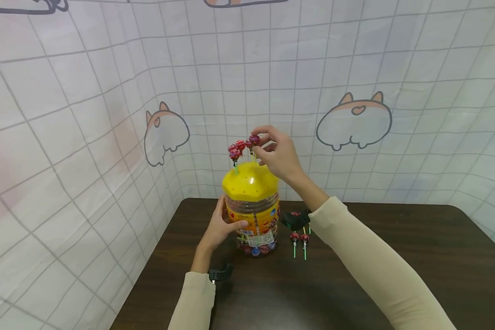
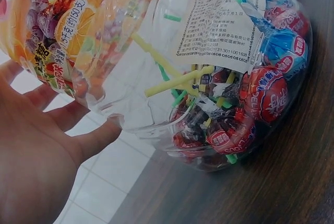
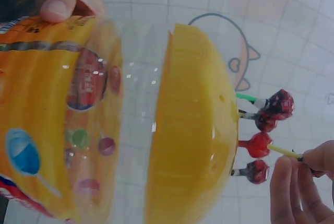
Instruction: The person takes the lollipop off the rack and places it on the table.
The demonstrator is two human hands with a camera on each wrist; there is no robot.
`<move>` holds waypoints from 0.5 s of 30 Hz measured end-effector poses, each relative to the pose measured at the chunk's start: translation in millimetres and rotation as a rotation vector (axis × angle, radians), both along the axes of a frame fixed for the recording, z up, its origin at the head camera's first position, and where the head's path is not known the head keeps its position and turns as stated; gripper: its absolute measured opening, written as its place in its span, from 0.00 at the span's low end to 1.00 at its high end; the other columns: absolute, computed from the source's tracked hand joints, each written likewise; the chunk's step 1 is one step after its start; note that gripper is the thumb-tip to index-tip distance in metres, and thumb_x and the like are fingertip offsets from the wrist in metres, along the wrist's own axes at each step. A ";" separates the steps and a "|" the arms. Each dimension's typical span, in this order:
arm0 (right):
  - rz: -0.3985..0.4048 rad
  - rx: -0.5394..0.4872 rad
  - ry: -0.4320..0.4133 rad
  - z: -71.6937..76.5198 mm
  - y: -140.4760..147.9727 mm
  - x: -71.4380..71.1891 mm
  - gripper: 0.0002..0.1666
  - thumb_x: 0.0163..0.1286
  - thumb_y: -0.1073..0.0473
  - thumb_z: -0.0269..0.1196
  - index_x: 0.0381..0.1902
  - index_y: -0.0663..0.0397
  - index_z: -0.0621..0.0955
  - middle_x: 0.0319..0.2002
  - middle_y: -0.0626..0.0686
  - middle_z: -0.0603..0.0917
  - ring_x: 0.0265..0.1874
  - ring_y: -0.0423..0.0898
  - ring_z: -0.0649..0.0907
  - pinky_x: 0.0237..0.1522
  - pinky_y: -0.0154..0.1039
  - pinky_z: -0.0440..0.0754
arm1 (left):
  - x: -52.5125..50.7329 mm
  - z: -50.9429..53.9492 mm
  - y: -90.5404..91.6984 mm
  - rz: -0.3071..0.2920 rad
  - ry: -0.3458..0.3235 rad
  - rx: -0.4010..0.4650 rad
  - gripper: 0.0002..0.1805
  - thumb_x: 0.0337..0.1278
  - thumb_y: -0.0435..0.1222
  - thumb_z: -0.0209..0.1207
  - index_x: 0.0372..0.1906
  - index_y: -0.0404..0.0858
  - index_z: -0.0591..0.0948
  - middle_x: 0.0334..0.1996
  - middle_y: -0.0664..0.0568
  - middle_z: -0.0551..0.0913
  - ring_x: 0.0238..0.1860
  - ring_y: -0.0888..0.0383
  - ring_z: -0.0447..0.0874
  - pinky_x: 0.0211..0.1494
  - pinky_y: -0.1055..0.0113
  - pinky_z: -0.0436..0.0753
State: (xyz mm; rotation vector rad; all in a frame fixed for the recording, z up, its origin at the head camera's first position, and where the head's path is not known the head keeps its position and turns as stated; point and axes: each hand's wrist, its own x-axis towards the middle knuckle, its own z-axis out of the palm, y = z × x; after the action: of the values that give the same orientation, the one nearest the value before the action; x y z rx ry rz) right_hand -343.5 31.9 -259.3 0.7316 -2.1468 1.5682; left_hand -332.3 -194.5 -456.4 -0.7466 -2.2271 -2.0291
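Observation:
A clear plastic candy jar (image 1: 259, 224) with a yellow domed lid (image 1: 249, 185) stands upright on the table. My left hand (image 1: 217, 229) grips its side, thumb across the front of the label. Wrapped candies (image 2: 266, 93) and sticks show through the jar wall in the left wrist view. Above the lid, my right hand (image 1: 282, 156) pinches a red-wrapped lollipop (image 1: 254, 139) near its head; its yellow stick (image 3: 284, 151) points toward the lid. Whether the tip touches the lid I cannot tell. Several other lollipops (image 1: 234, 155) stand upright in the lid's small holes.
Several lollipops (image 1: 305, 239) lie on the dark wooden table (image 1: 375, 256), right of the jar, partly hidden by the black device (image 1: 295, 221) on my right wrist. A black strap (image 1: 220, 274) sits by my left wrist. White grid-patterned cloth (image 1: 268, 82) hangs behind and at left.

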 end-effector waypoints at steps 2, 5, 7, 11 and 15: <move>0.008 -0.010 -0.018 -2.9 5.4 2.7 0.20 0.71 0.66 0.63 0.59 0.53 0.79 0.41 0.59 0.82 0.30 0.59 0.86 0.30 0.41 0.90 | -0.7 0.0 0.2 -0.006 0.006 0.003 0.51 0.57 0.39 0.73 0.79 0.62 0.54 0.68 0.49 0.71 0.65 0.47 0.76 0.61 0.51 0.84; 0.024 -0.017 -0.047 -8.8 13.1 6.0 0.20 0.71 0.67 0.63 0.59 0.55 0.79 0.40 0.59 0.81 0.30 0.56 0.85 0.31 0.42 0.90 | -1.3 -0.7 -0.4 -0.013 0.007 0.011 0.51 0.58 0.37 0.73 0.79 0.62 0.54 0.68 0.49 0.72 0.63 0.47 0.76 0.55 0.53 0.87; 0.039 -0.025 -0.066 -13.0 17.9 7.5 0.20 0.70 0.68 0.63 0.59 0.55 0.79 0.40 0.60 0.80 0.30 0.56 0.85 0.31 0.43 0.90 | -1.5 -1.1 -1.2 -0.016 0.006 0.014 0.51 0.58 0.37 0.72 0.79 0.62 0.54 0.68 0.49 0.71 0.63 0.47 0.77 0.53 0.54 0.88; 0.057 -0.023 -0.092 -22.0 27.6 9.1 0.19 0.70 0.67 0.63 0.58 0.54 0.79 0.41 0.60 0.80 0.31 0.56 0.85 0.31 0.44 0.90 | -1.6 -1.0 -1.9 -0.009 0.006 0.014 0.52 0.57 0.39 0.73 0.79 0.63 0.54 0.69 0.50 0.71 0.64 0.47 0.76 0.58 0.52 0.86; 0.076 -0.012 -0.108 -30.0 36.8 11.5 0.20 0.70 0.67 0.63 0.58 0.57 0.78 0.41 0.61 0.80 0.32 0.57 0.85 0.32 0.47 0.91 | -2.0 -0.9 -1.8 -0.005 0.007 0.009 0.52 0.57 0.40 0.73 0.79 0.63 0.54 0.69 0.50 0.70 0.65 0.46 0.75 0.58 0.51 0.86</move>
State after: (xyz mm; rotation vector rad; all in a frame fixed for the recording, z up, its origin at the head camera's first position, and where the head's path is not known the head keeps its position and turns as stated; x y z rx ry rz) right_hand -332.0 68.7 -289.3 0.7491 -2.2071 1.6945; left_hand -334.3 -196.3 -457.4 -0.7586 -2.2126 -2.0344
